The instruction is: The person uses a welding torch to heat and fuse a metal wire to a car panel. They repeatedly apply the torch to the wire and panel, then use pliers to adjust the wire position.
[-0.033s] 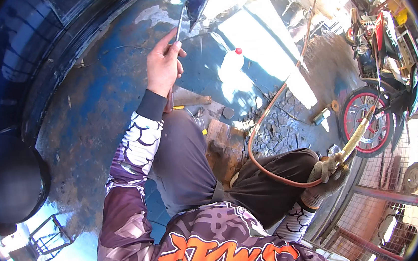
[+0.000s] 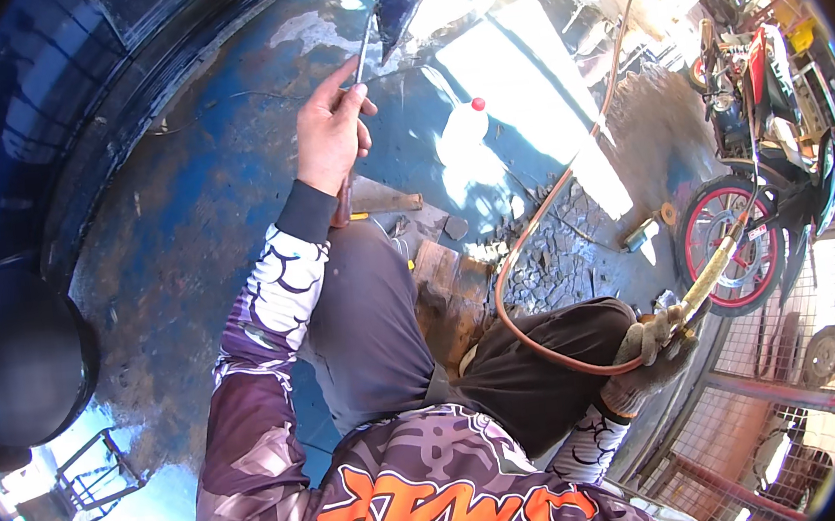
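Observation:
My bare left hand (image 2: 333, 133) is closed around a long thin tool (image 2: 364, 53) with a narrow metal shaft, its forefinger stretched along it. A reddish-brown handle end (image 2: 344, 205) shows below the wrist. The shaft's upper end lies beside the pointed corner of a dark glossy panel (image 2: 403, 6); I cannot tell whether they touch. At the lower right, my right hand (image 2: 655, 346), in a grey glove, grips a yellowish wrapped wand (image 2: 709, 278) with a narrow tip. A brown hose (image 2: 521, 240) loops from the far right to this hand.
Beyond my knees stands a white bottle (image 2: 465, 127) with a red cap. Dark broken flakes (image 2: 553, 257) and wooden blocks (image 2: 444, 273) lie on the floor. A motorcycle (image 2: 759, 157) stands at the right, near wire mesh (image 2: 746, 440). A large dark curved body (image 2: 71, 103) borders the left.
My left hand and its tool have shifted very slightly to the right. My right hand and the wand have stayed in place.

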Motion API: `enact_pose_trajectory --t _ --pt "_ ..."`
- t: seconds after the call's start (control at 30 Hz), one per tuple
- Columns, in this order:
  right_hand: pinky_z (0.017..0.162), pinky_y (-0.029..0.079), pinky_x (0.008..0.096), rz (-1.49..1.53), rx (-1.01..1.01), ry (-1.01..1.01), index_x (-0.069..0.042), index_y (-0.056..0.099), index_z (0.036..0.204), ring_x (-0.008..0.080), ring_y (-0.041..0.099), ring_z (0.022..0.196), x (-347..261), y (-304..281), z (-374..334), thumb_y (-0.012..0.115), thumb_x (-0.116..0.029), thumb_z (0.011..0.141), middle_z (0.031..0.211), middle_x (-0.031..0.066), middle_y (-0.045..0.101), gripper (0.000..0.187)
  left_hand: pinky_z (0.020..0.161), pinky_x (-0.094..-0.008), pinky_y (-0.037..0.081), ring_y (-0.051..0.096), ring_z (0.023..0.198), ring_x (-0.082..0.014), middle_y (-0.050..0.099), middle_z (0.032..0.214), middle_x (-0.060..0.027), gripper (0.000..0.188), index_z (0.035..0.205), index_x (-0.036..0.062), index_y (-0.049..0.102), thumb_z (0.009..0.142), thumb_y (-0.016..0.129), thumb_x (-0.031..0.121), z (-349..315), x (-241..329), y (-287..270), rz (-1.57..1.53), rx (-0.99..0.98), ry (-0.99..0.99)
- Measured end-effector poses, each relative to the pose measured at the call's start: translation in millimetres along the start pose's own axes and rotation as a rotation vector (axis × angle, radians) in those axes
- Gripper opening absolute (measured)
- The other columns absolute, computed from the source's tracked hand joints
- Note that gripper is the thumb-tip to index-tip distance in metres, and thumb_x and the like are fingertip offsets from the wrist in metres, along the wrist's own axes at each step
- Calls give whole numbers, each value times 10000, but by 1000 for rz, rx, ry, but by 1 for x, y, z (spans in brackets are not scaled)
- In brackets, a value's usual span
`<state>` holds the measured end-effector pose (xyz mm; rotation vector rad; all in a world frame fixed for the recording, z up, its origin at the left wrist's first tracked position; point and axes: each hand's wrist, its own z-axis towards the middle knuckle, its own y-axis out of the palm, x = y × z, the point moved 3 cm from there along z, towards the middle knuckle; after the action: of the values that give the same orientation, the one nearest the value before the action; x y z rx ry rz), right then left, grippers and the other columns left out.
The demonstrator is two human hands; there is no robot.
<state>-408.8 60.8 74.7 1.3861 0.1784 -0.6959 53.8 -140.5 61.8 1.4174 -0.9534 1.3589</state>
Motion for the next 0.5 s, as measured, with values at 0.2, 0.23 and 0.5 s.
enact_pose_trajectory --t 0.2,0.23,0.5 --pt "411 354 248 -83 -21 6 102 523 1297 101 436 449 12 4 7 574 -312 1073 808 86 547 474 606 -287 568 728 706 -184 746 1062 -110 598 1541 58 485 1028 681 295 8 -9 -23 -151 -68 -39" --pt "407 359 242 -98 -2 -19 108 519 1298 97 435 450 8 -1 9 574 -291 1066 802 83 542 465 652 -296 579 738 752 -186 751 1079 -110 584 1513 58 523 1026 677 341 10 -19 -36 -212 -2 17" --pt "403 357 215 -34 -61 223 118 537 1214 76 426 449 -11 -27 12 627 -173 976 826 82 537 386 772 -427 602 767 829 -303 785 891 -108 298 1019 122 797 952 701 396 -86 -231 -269 654 561 -403"
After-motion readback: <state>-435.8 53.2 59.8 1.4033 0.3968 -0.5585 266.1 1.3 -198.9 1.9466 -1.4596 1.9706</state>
